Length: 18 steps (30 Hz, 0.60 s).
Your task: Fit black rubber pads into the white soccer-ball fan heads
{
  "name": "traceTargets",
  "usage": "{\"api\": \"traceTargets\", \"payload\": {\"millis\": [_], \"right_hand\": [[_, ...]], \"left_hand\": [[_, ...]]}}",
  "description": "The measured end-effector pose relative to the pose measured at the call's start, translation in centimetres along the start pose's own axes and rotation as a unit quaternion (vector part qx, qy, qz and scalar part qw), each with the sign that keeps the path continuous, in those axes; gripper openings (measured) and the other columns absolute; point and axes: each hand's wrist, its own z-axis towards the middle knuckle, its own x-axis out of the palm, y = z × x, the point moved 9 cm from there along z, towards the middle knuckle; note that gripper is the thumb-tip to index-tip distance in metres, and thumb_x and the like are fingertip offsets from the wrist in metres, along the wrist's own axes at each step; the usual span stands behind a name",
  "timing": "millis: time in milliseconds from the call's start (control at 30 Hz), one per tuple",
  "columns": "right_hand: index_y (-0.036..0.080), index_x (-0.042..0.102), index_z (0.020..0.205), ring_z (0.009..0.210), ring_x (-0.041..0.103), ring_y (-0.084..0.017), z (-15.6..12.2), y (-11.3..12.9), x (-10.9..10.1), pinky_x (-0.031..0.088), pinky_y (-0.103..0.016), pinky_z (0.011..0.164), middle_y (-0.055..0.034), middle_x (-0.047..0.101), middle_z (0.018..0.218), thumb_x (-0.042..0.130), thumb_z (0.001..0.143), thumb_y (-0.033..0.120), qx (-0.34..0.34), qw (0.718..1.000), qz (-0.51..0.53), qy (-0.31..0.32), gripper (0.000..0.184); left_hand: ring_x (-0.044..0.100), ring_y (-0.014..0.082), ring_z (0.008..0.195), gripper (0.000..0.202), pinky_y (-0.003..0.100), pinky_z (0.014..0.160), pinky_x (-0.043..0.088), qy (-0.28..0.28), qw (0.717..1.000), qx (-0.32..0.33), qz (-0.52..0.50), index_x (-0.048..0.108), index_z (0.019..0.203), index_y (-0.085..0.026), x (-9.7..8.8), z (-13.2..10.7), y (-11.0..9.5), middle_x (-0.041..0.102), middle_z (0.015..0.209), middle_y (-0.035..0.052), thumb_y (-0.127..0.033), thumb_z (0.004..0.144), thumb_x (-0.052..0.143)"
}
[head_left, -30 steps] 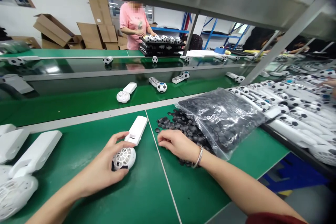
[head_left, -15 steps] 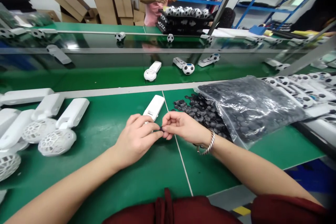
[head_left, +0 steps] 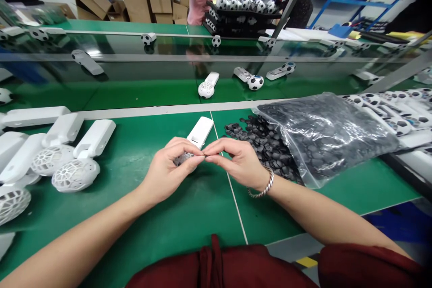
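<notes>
Thumb and forefinger of my left hand [head_left: 170, 166] are pinched, and their tips meet those of my right hand [head_left: 238, 159]. Between the tips is a small black piece [head_left: 204, 155], mostly covered by the fingers. Just behind my hands a white handheld fan housing [head_left: 200, 131] lies on the green table, its round grille partly hidden by my left hand. To the right of my right hand is a loose pile of small black pieces [head_left: 266, 144], spilling beside a clear plastic bag [head_left: 337, 139] full of them.
Several white fan housings [head_left: 76, 174] lie at the left. Football-patterned fans [head_left: 255, 82] and white ones rest on the green conveyor [head_left: 151, 92] beyond the table's ledge. More patterned fans [head_left: 401, 121] are stacked at right. A person in pink [head_left: 199, 0] stands across the line.
Both hands have risen slightly and their fingertips now meet more closely around the black piece. Fans on the conveyor have shifted right in view. The person across has raised their hands.
</notes>
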Motion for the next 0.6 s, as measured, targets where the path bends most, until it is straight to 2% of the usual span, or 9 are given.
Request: {"api": "traceTargets", "payload": {"millis": [33,100,167,233,300,433,500,600], "right_hand": [[0.019,0.065,0.077,0.078,0.063,-0.014,0.1,-0.2,0.0,0.051,-0.029,0.074,-0.0024,0.068,0.08,0.062,0.076,0.024,0.006,1.0,-0.005,0.003,0.006],[0.018,0.064,0.075,0.073,0.063,-0.013,0.4,-0.7,-0.3,0.051,-0.027,0.069,-0.0019,0.068,0.076,0.063,0.075,0.025,0.027,0.999,-0.019,0.0,0.007],[0.017,0.063,0.074,0.069,0.061,-0.012,0.7,-1.3,-0.4,0.05,-0.026,0.066,-0.0013,0.067,0.074,0.064,0.073,0.024,0.035,0.999,-0.036,0.006,0.007],[0.017,0.063,0.079,0.07,0.06,-0.012,0.9,-1.5,-0.1,0.049,-0.026,0.068,-0.0014,0.066,0.076,0.062,0.075,0.021,0.014,0.997,-0.061,0.039,0.006],[0.018,0.064,0.085,0.076,0.059,-0.012,0.9,-1.2,0.8,0.048,-0.027,0.073,-0.0027,0.065,0.081,0.057,0.079,0.018,-0.035,0.992,-0.09,0.085,0.009],[0.019,0.061,0.095,0.082,0.056,-0.013,0.9,-0.9,2.9,0.047,-0.028,0.075,-0.0046,0.061,0.086,0.049,0.085,0.017,-0.109,0.971,-0.133,0.164,0.016],[0.018,0.059,0.093,0.079,0.056,-0.014,1.1,-1.0,3.7,0.047,-0.028,0.073,-0.0043,0.061,0.083,0.052,0.084,0.019,-0.122,0.964,-0.147,0.185,0.012],[0.017,0.059,0.086,0.08,0.056,-0.014,1.4,-0.7,4.9,0.047,-0.027,0.075,-0.0045,0.062,0.083,0.051,0.084,0.018,-0.153,0.951,-0.151,0.22,0.008]], "left_hand": [[0.053,0.0201,0.095,0.018,0.037,0.084,0.043,-0.002,0.999,-0.011,0.032,0.059,0.091,-0.021,-0.1,-0.2,0.4,0.06,0.094,0.004,-0.033,0.078,0.06],[0.044,0.0258,0.108,0.047,0.044,0.092,0.039,0.013,0.993,-0.033,0.111,0.053,0.107,-0.023,-0.2,-0.6,1.5,0.053,0.111,0.0066,-0.039,0.067,0.07],[0.041,0.0279,0.113,0.059,0.047,0.094,0.037,0.056,0.986,-0.055,0.147,0.048,0.115,-0.023,0.3,-1.0,2.8,0.047,0.118,0.008,-0.038,0.063,0.072],[0.044,0.0253,0.112,0.053,0.044,0.095,0.038,0.097,0.984,-0.066,0.134,0.047,0.116,-0.022,0.8,-1.4,3.9,0.046,0.118,0.0078,-0.031,0.068,0.067],[0.046,0.0222,0.111,0.049,0.04,0.098,0.037,0.118,0.985,-0.066,0.11,0.046,0.117,-0.022,0.7,-1.5,4.5,0.047,0.118,0.007,-0.024,0.072,0.062],[0.042,0.0217,0.119,0.051,0.039,0.102,0.033,0.171,0.981,-0.059,0.071,0.044,0.121,-0.023,0.5,-1.2,4.9,0.044,0.128,0.0063,-0.02,0.072,0.058],[0.04,0.0219,0.12,0.052,0.039,0.103,0.032,0.193,0.978,-0.056,0.059,0.043,0.122,-0.023,0.4,-1.2,5.0,0.042,0.13,0.0064,-0.019,0.072,0.057],[0.04,0.022,0.121,0.052,0.04,0.103,0.032,0.189,0.979,-0.056,0.055,0.043,0.121,-0.023,0.4,-1.1,4.9,0.042,0.13,0.0069,-0.016,0.071,0.055]]}}
